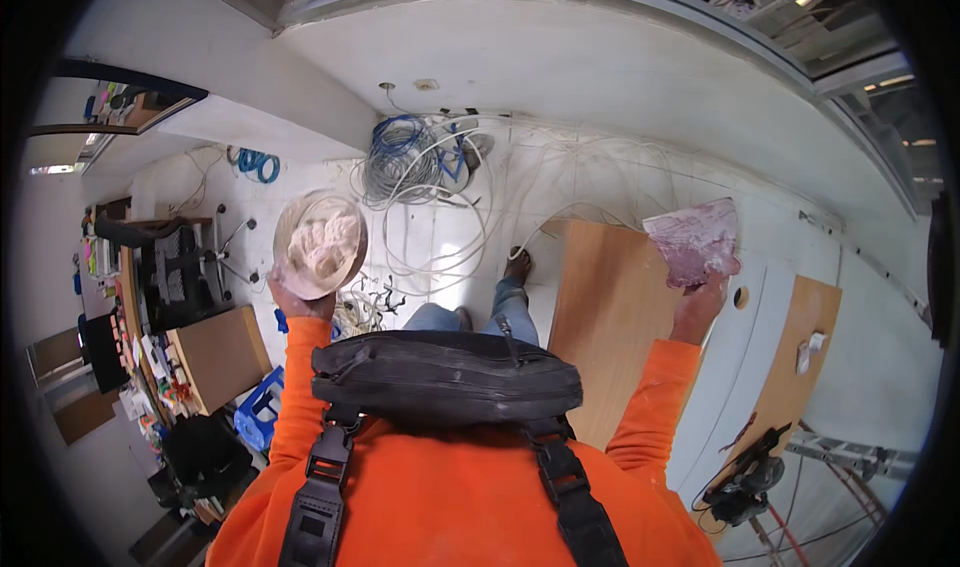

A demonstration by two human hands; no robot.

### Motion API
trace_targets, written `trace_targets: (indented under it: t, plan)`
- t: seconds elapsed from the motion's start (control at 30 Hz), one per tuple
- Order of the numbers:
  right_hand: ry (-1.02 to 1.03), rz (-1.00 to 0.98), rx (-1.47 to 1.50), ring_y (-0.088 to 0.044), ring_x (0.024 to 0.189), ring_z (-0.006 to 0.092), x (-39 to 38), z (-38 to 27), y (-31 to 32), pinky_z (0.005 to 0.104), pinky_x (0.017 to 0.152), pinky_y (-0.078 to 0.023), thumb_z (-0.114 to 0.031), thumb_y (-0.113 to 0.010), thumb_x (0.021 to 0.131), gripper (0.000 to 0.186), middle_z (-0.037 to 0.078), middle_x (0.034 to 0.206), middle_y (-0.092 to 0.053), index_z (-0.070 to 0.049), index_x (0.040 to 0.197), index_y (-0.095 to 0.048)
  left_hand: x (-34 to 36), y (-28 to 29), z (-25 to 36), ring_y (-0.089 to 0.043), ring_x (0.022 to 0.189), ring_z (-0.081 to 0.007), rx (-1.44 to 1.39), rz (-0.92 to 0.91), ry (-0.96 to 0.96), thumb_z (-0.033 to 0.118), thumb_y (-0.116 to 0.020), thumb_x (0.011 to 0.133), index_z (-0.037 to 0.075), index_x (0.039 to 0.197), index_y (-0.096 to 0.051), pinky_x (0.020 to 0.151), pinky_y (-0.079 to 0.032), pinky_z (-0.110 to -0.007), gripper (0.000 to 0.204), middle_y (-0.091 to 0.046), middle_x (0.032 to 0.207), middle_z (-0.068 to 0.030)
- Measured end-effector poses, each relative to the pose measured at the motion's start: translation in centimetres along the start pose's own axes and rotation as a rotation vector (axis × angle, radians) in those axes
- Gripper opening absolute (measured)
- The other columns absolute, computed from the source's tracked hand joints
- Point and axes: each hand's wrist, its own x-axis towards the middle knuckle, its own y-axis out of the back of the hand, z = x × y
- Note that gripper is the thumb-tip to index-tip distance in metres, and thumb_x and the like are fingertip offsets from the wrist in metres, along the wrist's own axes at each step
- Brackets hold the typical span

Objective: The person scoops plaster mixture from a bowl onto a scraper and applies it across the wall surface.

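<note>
In my left hand [298, 297], on the left side of the view, is a round pale container [312, 205] holding a lumpy pinkish-white paste [322, 247]. My right hand [702, 299] grips a flat spreading blade [690, 225] smeared with pinkish-white material, raised on the right above the boards. Both hands are apart, out to either side of a black bag [445, 372] strapped across my front.
Coiled cables [405, 162] lie on the tiled floor [455, 277] ahead, near a white wall [530, 67]. A wooden board [600, 327] and pale panels lie right, with a metal ladder [840, 457] beyond. An office chair [170, 267] and cluttered desk stand left.
</note>
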Motion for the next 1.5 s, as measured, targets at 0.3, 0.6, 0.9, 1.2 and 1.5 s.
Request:
trace_targets:
  t: [0.3, 0.6, 0.9, 1.2, 1.5]
  plan:
    - [-0.064, 0.055, 0.053, -0.054, 0.109, 0.0236, 0.7, 1.4, 1.1, 0.0359, 0.092, -0.045, -0.013, -0.052, 0.091, 0.044, 0.01, 0.121, -0.053, -0.001, 0.132, -0.043, 3.3, -3.9, -2.6, -0.048, 0.122, -0.0333, 0.005, 0.001, 0.058, 0.045, -0.041, 0.087, 0.008, 0.131, -0.048, 0.102, -0.04, -0.05, 0.058, -0.052, 0.131, -0.013]
    - [0.156, -0.415, -0.461, -0.053, 0.11, 0.0199, -9.5, 6.3, -7.1, 0.0303, 0.093, -0.043, 0.0, -0.048, 0.086, 0.052, 0.014, 0.122, -0.053, 0.002, 0.137, -0.038, 2.9, 0.8, -4.4, -0.052, 0.119, -0.0326, 0.016, -0.034, 0.215, 0.037, -0.043, 0.088, 0.004, 0.131, -0.048, 0.104, -0.039, -0.048, 0.054, -0.055, 0.129, -0.015]
    - [0.089, -0.43, -0.315, -0.053, 0.117, 0.0241, -17.4, 7.6, -7.6, 0.0344, 0.097, -0.044, 0.002, -0.042, 0.087, 0.053, 0.019, 0.13, -0.049, 0.005, 0.139, -0.033, 2.3, 11.5, 5.0, -0.054, 0.117, -0.0305, 0.036, -0.02, 0.049, 0.039, -0.04, 0.093, 0.006, 0.131, -0.048, 0.102, -0.042, -0.045, 0.051, -0.056, 0.126, -0.0128]
    - [0.148, -0.397, -0.503, -0.055, 0.115, 0.0254, -20.2, 9.0, -8.2, 0.0345, 0.098, -0.044, -0.001, -0.041, 0.091, 0.046, 0.019, 0.127, -0.053, 0.008, 0.136, -0.036, 3.9, 16.5, 10.3, -0.055, 0.116, -0.0276, 0.046, 0.168, -0.087, 0.05, -0.037, 0.093, 0.011, 0.133, -0.046, 0.096, -0.047, -0.044, 0.056, -0.054, 0.13, -0.0089]
    - [0.38, -0.418, -0.717, -0.059, 0.106, 0.0214, -11.3, 9.4, -17.5, 0.0327, 0.091, -0.045, -0.001, -0.047, 0.088, 0.035, 0.017, 0.114, -0.062, 0.007, 0.121, -0.053, 14.6, 2.4, 4.1, -0.054, 0.119, -0.0258, 0.12, -0.061, -0.014, 0.053, -0.033, 0.095, 0.008, 0.135, -0.044, 0.099, -0.045, -0.04, 0.061, -0.054, 0.13, -0.0098]
